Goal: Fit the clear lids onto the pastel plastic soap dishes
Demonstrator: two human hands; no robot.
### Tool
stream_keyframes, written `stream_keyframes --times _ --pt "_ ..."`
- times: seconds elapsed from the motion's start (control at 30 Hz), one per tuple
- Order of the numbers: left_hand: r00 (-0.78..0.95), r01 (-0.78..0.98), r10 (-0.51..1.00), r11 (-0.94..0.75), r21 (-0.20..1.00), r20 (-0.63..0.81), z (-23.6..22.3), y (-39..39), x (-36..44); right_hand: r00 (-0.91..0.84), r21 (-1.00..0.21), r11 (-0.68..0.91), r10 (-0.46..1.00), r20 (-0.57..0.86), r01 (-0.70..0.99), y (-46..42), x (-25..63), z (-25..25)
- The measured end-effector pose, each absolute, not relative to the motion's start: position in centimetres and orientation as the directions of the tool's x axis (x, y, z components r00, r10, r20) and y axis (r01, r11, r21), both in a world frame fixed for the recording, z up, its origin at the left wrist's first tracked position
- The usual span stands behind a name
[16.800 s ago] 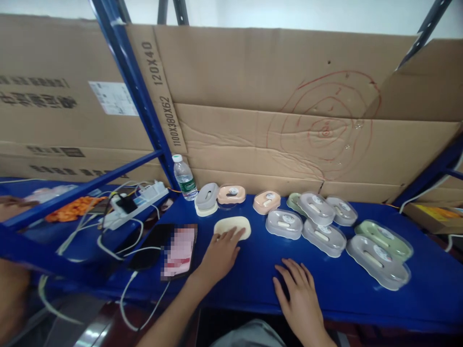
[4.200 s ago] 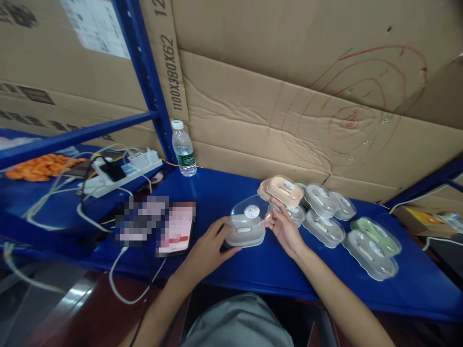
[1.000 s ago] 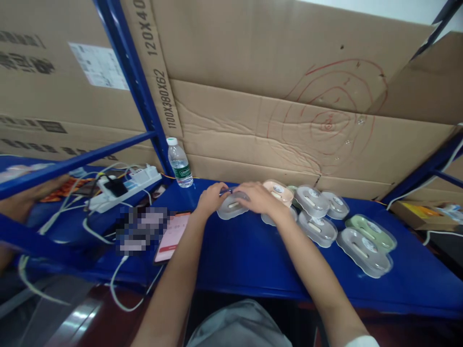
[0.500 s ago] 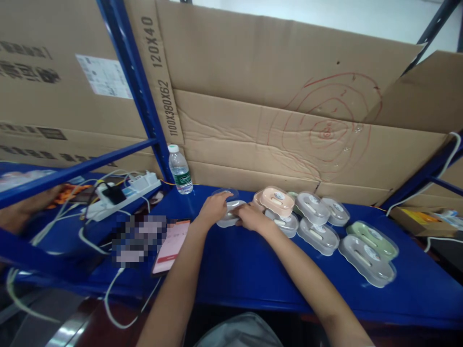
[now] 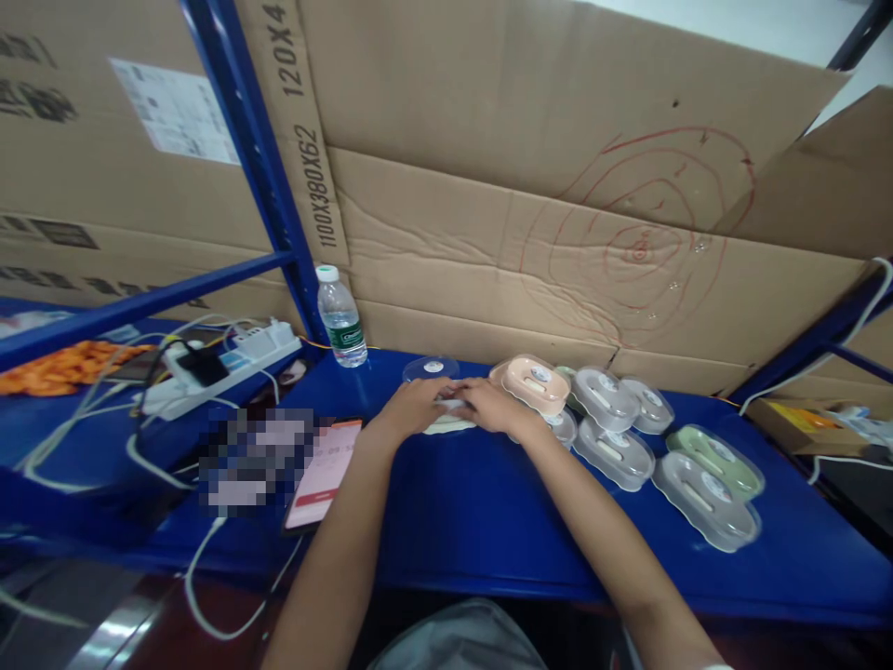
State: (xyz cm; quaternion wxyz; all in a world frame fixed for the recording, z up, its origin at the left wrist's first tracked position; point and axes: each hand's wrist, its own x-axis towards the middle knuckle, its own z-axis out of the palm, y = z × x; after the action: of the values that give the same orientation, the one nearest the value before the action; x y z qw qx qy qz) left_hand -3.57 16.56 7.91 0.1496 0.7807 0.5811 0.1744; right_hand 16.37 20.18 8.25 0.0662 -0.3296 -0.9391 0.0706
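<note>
My left hand [image 5: 417, 407] and my right hand [image 5: 486, 406] meet over a small pale plastic case [image 5: 448, 425] on the blue table. Fingers of both hands curl around its sides and cover most of it. Just behind them lies a clear oval lid [image 5: 433, 368] with a round white label. Right of my right hand, a peach case [image 5: 536, 383] rests on top of others. Grey cases [image 5: 614, 454] with clear covers are stacked beside it, and a green case [image 5: 718, 462] lies farther right, against another grey one.
A water bottle [image 5: 341, 318] stands at the back left. A phone [image 5: 325, 475] lies left of my left forearm, near a white power strip [image 5: 223, 368] with tangled cables. Cardboard [image 5: 446, 251] walls the back; a blue shelf post [image 5: 258, 177] rises at left.
My hands have drawn closer together over the case, and its pale lower edge shows. The clear lid behind is less covered. Another person's arm at far left is gone; the view has shifted slightly.
</note>
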Motion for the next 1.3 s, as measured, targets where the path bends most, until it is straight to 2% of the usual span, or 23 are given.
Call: stream_keyframes --times 0.17,0.27,0.33,0.5,0.63,0.8,0.93,1.0,1.07,1.13,1.23,1.3 --pt "0.171 0.887 0.968 -0.234 0.399 0.186 9.0 16.4 -3.7 -0.737 -0.159 0.769 0.639 0.220 0.619 19.8 17.4 10.7" --pt "0.098 0.908 0.970 -0.178 0.380 0.222 9.3 16.4 -3.8 -0.699 -0.152 0.742 0.668 0.256 0.653 19.0 17.4 12.1" --pt "0.058 0.920 0.971 -0.142 0.366 0.232 9.4 16.5 -3.8 -0.717 -0.148 0.746 0.665 0.208 0.649 18.3 16.9 12.1" --pt "0.057 0.936 0.974 -0.128 0.329 0.217 9.2 16.5 -3.5 -0.745 -0.060 0.742 0.664 -0.070 0.668 16.8 14.5 9.8" --pt "0.130 0.931 0.972 -0.188 0.312 0.196 9.0 16.4 -2.9 -0.732 -0.052 0.731 0.673 -0.106 0.680 16.5 13.7 8.8" --pt "0.208 0.920 0.971 -0.235 0.313 0.116 8.2 16.4 -2.6 -0.730 -0.102 0.725 0.663 -0.168 0.682 15.8 13.9 9.0" --pt "0.180 0.938 0.981 -0.192 0.289 0.069 7.8 16.3 -2.9 -0.727 -0.131 0.719 0.652 -0.215 0.683 15.3 14.0 9.2" --pt "0.139 0.953 0.988 -0.150 0.265 0.059 7.8 16.2 -3.0 -0.736 -0.185 0.714 0.634 -0.237 0.675 15.4 14.7 10.2" --pt "0.101 0.965 0.993 -0.112 0.239 0.061 7.9 16.0 -2.9 -0.777 -0.292 0.721 0.599 -0.195 0.629 15.7 16.2 11.8" --pt "0.083 0.971 0.994 -0.096 0.221 0.068 7.9 15.8 -2.5 -0.803 -0.371 0.738 0.595 -0.036 0.563 16.2 18.5 13.9" --pt "0.089 0.973 0.994 -0.100 0.210 0.064 7.9 15.6 -1.9 -0.679 -0.330 0.698 0.709 0.192 0.635 17.3 22.2 16.1" --pt "0.092 0.974 0.995 -0.098 0.204 0.040 7.9 15.6 -1.6 -0.536 -0.258 0.565 0.825 0.177 0.784 18.5 24.2 16.3"
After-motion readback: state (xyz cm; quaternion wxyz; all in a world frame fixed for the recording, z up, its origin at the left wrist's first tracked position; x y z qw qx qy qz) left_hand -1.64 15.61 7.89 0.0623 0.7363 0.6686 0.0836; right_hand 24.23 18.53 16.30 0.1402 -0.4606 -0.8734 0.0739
